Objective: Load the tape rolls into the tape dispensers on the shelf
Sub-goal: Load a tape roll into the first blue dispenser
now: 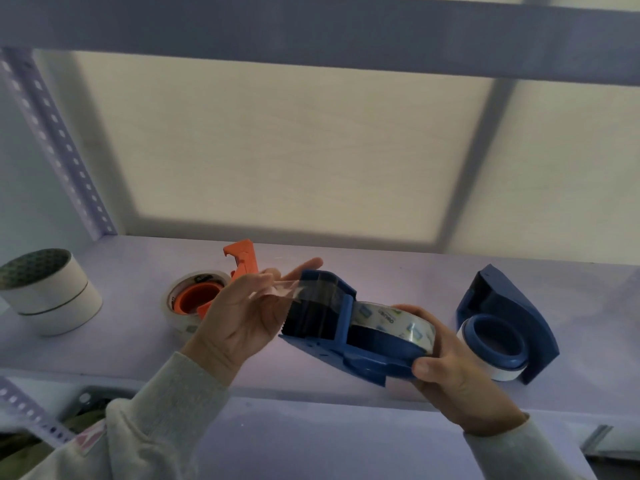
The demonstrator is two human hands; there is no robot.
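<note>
A blue tape dispenser (332, 327) with a clear tape roll (394, 322) seated in it is held above the shelf (311, 382). My right hand (453, 368) grips its rear end around the roll. My left hand (242, 313) pinches the free end of the clear tape (277, 289), drawn out over the dispenser's front. Behind my left hand lies an orange dispenser (239, 271) with a clear roll (194, 299) on it. A second blue dispenser (509, 323) holding a white roll (495, 372) stands at the right.
Two stacked white tape rolls (48, 296) stand at the shelf's left end. A perforated upright post (59, 147) rises at the back left, and a shelf beam (311, 39) crosses overhead. A pale back panel (284, 140) closes the rear.
</note>
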